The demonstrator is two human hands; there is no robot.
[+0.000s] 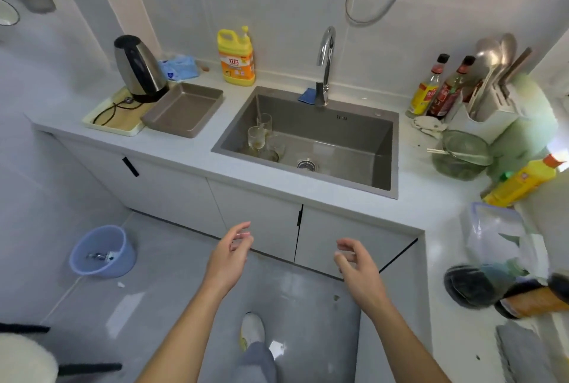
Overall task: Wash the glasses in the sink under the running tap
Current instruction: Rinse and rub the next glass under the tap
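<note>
On the counter's left end a kettle stands beside a grey tray; a yellow detergent bottle sits at the back edge. The glasses, perhaps four though they overlap, cluster in the sink's left end, well apart from the tap at its back rim. Below the counter's front edge, the left hand and right hand hang apart, fingers loosely curled, holding nothing.

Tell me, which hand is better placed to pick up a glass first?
Probably the left hand: the glasses stand at the sink's left end; the right hand is farther. Both are empty.
</note>
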